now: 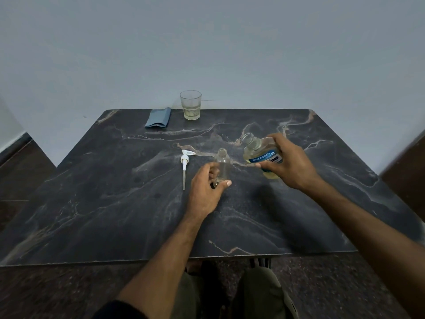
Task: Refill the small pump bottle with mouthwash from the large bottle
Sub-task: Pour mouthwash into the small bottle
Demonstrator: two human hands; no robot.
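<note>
Left hand (pixel 205 189) hides the small bottle's (pixel 222 165) base. Right hand (pixel 290 160) covers the big bottle's (pixel 259 151) far side and half its label; the lettering under the thumb is cut short.

Readable only on the blue label of the large bottle (pixel 262 155): white capitals "INE", the tail of a longer word cut off by the right hand (pixel 290 162). Finer print on the band above: too small to make out.

Small clear bottle (pixel 222 165) upright, uncapped, white pump (pixel 185 160) lying beside, large open mouthwash bottle (pixel 261 153) tilted
</note>
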